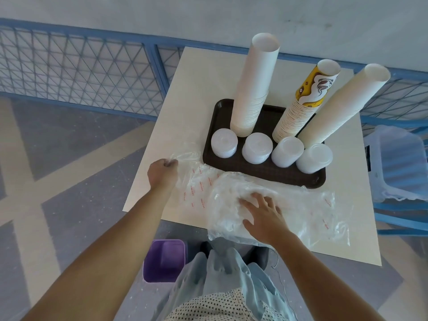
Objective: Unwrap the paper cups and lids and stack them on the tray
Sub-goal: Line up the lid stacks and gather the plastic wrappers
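Note:
A dark brown tray [264, 173] on the white table holds three tall cup stacks: a white one [254, 86] at the left, a yellow-printed one [305, 100] in the middle, a white one [345, 103] leaning right. Several short stacks of clear lids [257, 148] stand in a row along the tray's near side. Clear plastic wrappers [231, 205] with red print lie crumpled on the table in front of the tray. My left hand [162, 173] pinches a wrapper's left end. My right hand [261, 214] presses flat on the wrapper pile, fingers spread.
The white table [190, 89] stands against a blue mesh railing [81, 72]. A purple bin [165, 260] sits on the floor below the table's near edge. A pale blue plastic container [398, 163] rests on a blue frame to the right.

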Demonstrator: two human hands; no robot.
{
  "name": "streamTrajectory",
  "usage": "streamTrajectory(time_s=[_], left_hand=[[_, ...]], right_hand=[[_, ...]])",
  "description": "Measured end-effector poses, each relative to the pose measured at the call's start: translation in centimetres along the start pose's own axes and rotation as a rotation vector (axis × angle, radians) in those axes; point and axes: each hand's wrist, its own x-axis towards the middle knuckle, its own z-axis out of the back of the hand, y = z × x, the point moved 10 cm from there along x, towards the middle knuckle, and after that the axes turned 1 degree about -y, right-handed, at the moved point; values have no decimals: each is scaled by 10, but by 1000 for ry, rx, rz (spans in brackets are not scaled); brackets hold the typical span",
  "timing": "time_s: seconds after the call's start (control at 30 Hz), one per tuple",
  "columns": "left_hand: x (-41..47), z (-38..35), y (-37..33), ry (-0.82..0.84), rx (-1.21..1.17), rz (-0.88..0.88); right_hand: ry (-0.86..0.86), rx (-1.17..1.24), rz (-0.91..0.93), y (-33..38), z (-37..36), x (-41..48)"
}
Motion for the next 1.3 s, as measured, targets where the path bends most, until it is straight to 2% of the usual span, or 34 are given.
streamTrajectory(time_s=[0.17, 0.27, 0.43, 0.5, 0.57, 0.6, 0.67, 0.73, 0.77, 0.8, 0.87, 0.9, 0.93, 1.0, 1.07, 1.1, 1.17, 1.23, 1.3], left_hand=[[0, 19, 0, -34, 11, -74], [-1, 40, 9, -81, 35, -62], [-9, 113, -15, -296, 59, -129], [-26, 132, -44, -309, 50, -259], [-57, 136, -86, -272, 83, -482], [-75, 134, -106, -260, 100, -602], [-116, 125, -143, -262, 108, -817], [-154, 102, -170, -205, 112, -990], [-170, 84, -179, -132, 133, -1044], [-184, 60, -183, -33, 180, -1074], [-208, 4, -183, 194, 360, -1092], [-221, -23, -179, 297, 475, -1108], [-235, -47, -172, 386, 578, -1142], [-262, -76, -159, 527, 656, -1220], [-268, -81, -150, 620, 517, -1190], [-260, -73, -150, 590, 400, -1156], [-222, -50, -144, 370, 231, -1078], [-179, -41, -124, 177, 261, -949], [-150, -60, -92, 185, 432, -806]], right_hand=[[-3, -11, 13, -1, -1, -2], [-4, -8, 12, -2, -2, -4], [-12, 2, 17, -2, -1, -3], [-8, 10, 6, -1, 2, -2], [-66, 43, -10, -1, 13, -1], [-139, 68, -12, 2, 24, -2], [-394, 164, 34, 13, 58, -9], [-622, 450, 64, 19, 96, -24], [-628, 703, 43, 18, 109, -27], [-546, 1037, 14, 19, 116, -26], [-293, 1642, 100, 36, 128, -24], [-209, 1785, 144, 41, 136, -27], [-178, 1815, 169, 42, 145, -31], [-250, 1663, 87, 27, 151, -38], [-360, 1504, -79, -1, 146, -43], [-398, 1459, -151, -15, 140, -46], [-409, 1380, -241, -40, 127, -50], [-313, 1263, -284, -57, 104, -51], [-196, 1153, -344, -75, 77, -51]])
